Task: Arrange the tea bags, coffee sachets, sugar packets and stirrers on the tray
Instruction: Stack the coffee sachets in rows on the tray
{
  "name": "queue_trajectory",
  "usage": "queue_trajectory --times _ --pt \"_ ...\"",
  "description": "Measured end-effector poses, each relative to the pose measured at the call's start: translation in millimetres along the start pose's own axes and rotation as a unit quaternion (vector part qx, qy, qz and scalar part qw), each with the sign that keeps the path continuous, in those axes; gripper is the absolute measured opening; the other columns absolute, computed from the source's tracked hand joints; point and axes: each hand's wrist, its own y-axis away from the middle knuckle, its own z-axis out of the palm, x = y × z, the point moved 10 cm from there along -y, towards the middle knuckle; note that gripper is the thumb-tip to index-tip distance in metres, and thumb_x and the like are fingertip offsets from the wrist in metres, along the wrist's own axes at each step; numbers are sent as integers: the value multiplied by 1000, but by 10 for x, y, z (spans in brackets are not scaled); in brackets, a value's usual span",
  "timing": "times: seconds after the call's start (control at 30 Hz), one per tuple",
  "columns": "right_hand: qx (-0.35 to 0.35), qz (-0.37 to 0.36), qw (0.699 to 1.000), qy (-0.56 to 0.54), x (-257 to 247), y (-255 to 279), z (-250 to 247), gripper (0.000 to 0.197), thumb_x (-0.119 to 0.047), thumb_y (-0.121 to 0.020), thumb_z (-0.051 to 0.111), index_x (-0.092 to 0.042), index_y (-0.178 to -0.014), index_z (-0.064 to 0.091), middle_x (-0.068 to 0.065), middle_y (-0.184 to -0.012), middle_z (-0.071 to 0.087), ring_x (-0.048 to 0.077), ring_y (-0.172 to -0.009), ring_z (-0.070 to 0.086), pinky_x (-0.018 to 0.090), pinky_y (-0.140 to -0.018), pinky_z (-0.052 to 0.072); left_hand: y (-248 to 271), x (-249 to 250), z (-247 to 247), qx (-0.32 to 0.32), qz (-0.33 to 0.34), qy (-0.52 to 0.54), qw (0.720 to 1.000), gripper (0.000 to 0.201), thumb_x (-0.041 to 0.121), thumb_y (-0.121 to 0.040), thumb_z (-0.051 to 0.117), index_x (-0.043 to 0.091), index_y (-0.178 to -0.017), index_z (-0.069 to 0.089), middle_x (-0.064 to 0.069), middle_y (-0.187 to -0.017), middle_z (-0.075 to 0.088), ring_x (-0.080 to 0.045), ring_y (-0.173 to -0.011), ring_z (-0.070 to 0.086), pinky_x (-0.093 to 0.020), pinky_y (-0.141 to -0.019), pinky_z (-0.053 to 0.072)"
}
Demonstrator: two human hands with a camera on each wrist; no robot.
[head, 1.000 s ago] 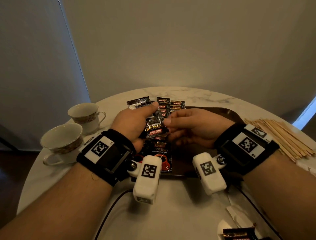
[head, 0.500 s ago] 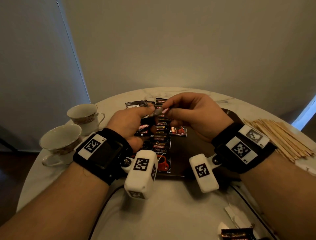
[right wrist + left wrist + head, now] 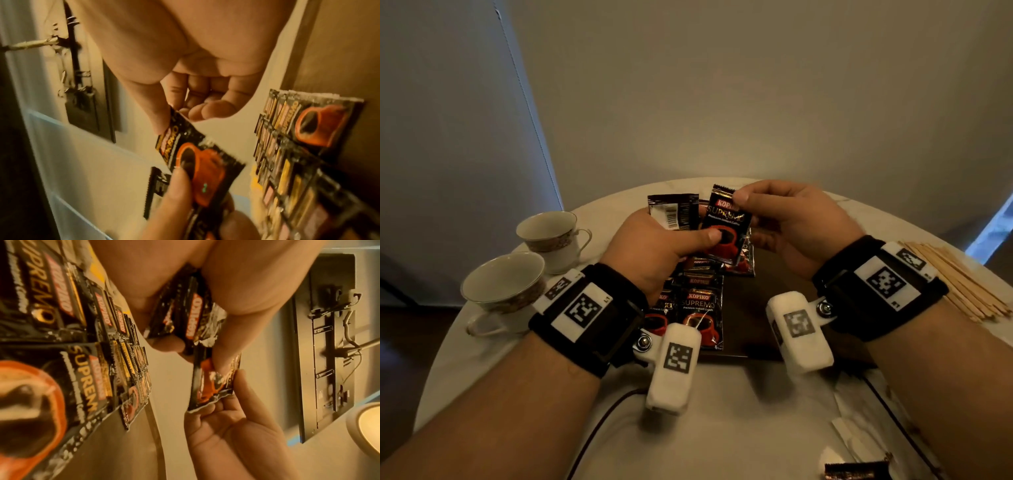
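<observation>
Coffee sachet pinched between both hands above the tray.

Two teacups (image 3: 524,270) at 9 o'clock. Left hand (image 3: 654,250) clasps a stack of sachets (image 3: 185,311), thumb pressing the lifted coffee sachet (image 3: 726,226); right hand (image 3: 791,226) pinches its top corner. More sachets (image 3: 698,308) lie overlapped on the dark tray (image 3: 774,298). Stirrers (image 3: 959,277) at 3 o'clock.

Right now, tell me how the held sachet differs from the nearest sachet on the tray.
The held sachet is off the tray, pinched by the right hand at its top and the left hand at its cup picture; the nearest sachet lies flat on the tray, untouched. Held one tilts; the nearest lies squarer. Both are black Kopiko Supremo packs.
</observation>
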Motion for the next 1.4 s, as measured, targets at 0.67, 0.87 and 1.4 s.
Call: queue_trajectory --times 0.67,0.87,1.4 --pt "59 76 994 44 218 7 -112 8 1 -92 67 -6 -93 70 4 -73 71 12 -60 66 27 -60 58 -36 -140 -98 63 -42 27 997 25 9 -80 84 3 -103 75 -13 -90 79 -23 -76 74 -29 -57 55" --pt "150 195 967 64 595 56 -505 10 -4 -94 64 -8 -103 67 5 -79 67 13 -64 60 24 -57 47 -53 -201 -192 100 -63 56 991 22 17 -86 81 5 -103 76 -4 -74 72 -15 -63 66 -25 -51 50" --pt "121 270 948 114 796 80 -523 13 -8 -97 64 -4 -108 69 9 -84 70 17 -74 66 27 -67 55 -31 -210 -210 107 -82 55 989 10 17 -87 80 11 -94 78 -7 -77 74 -16 -65 68 -27 -53 51"
